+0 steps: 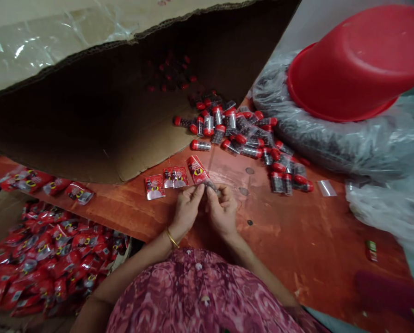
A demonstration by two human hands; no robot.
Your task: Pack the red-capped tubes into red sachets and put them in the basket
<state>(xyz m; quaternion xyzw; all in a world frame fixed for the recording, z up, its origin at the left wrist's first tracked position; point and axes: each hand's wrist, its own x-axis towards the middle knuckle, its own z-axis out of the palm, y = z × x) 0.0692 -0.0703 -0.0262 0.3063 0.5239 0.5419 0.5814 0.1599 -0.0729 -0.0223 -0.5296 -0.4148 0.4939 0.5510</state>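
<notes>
In front of my body, my left hand (188,203) and my right hand (222,208) meet with thumbs and fingers pinched together. Between their fingertips is a small dark-speckled tube (212,186), like the clear red-capped ones beyond; most of it is hidden by the fingers. Just past my left fingertips lies a red printed card (197,169). To its left on the table are a red packet pair (175,177) and another red printed card (154,187). Farther off, a loose pile of clear red-capped tubes (230,119) holds dark contents.
A large cardboard box (140,162) opens toward the table from the left. Red packed pieces (54,259) fill a container at lower left. On the right, a red tub (352,64) rests on a plastic-wrapped bundle (314,143). A small clear sleeve (327,188) lies nearby.
</notes>
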